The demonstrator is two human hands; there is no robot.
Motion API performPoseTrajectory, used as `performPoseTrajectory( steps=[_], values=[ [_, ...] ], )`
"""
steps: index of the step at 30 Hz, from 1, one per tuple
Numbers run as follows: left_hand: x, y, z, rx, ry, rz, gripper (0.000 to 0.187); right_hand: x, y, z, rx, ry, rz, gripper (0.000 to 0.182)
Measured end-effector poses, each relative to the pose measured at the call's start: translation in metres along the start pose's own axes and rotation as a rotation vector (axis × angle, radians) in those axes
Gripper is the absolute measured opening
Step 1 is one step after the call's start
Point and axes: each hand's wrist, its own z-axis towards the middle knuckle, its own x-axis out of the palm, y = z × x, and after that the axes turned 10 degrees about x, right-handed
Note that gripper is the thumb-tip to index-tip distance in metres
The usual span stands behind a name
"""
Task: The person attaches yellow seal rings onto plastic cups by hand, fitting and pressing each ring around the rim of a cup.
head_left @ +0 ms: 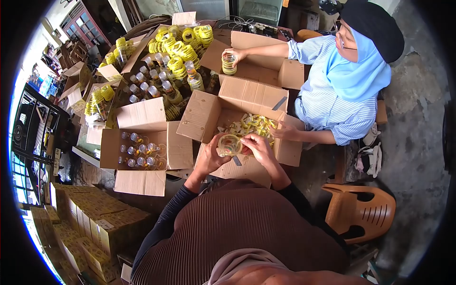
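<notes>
My left hand (212, 157) is wrapped round a clear jar (230, 144) with a yellowish rim, its round end facing up toward me. From the other side, the closed fingers of my right hand (259, 150) pinch at the jar's edge; any small piece between them is too small to make out. Both hands are above the near side of an open cardboard box (251, 97). Yellow and white scraps (249, 125) lie inside that box, just beyond the jar.
Across from me, a co-worker (332, 85) holds a similar jar (229, 63) over another box (259, 57). To the left, a box (142, 115) contains several small clear jars. Stacked yellow-ringed jars (183, 45) stand behind. An orange chair (361, 209) is at right, with printed cartons (95, 213) lower left.
</notes>
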Motion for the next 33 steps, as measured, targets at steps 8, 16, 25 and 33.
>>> performPoseTrajectory(
  steps=[8,16,25,33],
  values=[
    [-0.005,0.010,-0.007,-0.170,0.101,-0.440,0.056,-0.026,-0.008,0.015,-0.766,-0.543,-0.764,0.014],
    [0.002,-0.005,-0.001,-0.194,0.235,-0.466,0.058,0.007,0.014,-0.007,-0.680,-0.124,-0.503,0.020],
    [0.006,0.001,-0.007,-0.145,0.317,-0.194,0.053,0.013,0.016,-0.016,-0.726,-0.208,-0.720,0.010],
    [0.014,0.002,-0.012,0.029,0.205,-0.011,0.057,0.003,-0.008,0.008,-0.749,-0.386,-0.596,0.012]
  ],
)
